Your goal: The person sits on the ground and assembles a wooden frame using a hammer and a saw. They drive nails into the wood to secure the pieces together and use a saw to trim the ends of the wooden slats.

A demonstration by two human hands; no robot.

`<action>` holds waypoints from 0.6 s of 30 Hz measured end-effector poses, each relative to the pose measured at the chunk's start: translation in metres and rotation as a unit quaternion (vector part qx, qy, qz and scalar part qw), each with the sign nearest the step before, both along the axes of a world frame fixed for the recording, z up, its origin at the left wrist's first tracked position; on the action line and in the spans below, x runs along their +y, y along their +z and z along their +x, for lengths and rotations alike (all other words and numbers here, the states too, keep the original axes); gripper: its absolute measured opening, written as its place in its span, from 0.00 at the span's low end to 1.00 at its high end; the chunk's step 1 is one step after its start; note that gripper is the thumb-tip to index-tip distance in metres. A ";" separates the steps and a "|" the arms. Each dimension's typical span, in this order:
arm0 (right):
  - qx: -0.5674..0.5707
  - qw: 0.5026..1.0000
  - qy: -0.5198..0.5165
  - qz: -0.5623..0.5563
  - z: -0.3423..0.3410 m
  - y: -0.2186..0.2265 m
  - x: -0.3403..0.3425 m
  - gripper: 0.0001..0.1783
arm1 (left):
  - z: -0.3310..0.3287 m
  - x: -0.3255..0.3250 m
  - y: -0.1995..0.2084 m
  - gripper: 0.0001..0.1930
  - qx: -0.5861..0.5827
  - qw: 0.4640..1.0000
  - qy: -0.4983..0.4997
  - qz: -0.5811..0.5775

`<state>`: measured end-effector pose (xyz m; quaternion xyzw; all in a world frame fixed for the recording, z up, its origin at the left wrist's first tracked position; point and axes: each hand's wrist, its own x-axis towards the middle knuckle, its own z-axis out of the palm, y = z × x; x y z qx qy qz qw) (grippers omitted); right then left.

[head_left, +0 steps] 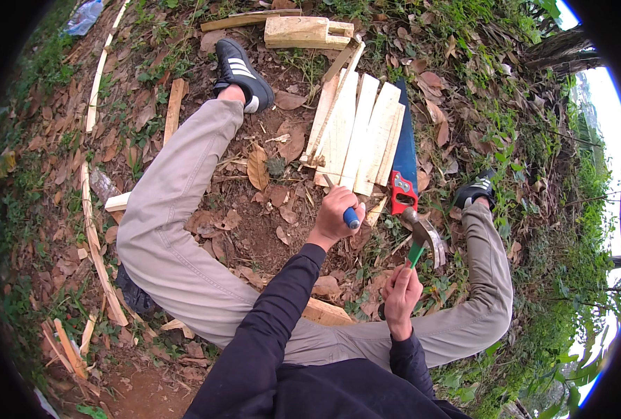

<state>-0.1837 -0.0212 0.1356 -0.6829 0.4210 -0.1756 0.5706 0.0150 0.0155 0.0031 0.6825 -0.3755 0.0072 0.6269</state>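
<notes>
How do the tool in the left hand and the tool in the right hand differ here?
The chisel in the left hand has a blue handle; the hammer in the right hand has a green one. The chisel's blade points down toward the pale slats on the ground; the hammer is raised with its metal claw head clear of everything. Both are gripped by the handle in a closed fist.
</notes>
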 end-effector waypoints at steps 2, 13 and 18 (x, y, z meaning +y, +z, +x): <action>0.005 1.000 0.008 -0.014 0.001 0.001 0.001 0.23 | 0.000 0.000 -0.002 0.12 -0.002 1.000 0.001 -0.001; 0.013 1.000 0.013 -0.023 -0.003 -0.001 0.002 0.22 | 0.001 -0.001 0.000 0.12 0.005 1.000 0.002 -0.008; -0.002 1.000 0.005 -0.004 -0.006 -0.002 0.004 0.19 | 0.000 -0.001 -0.004 0.12 0.010 1.000 -0.003 -0.007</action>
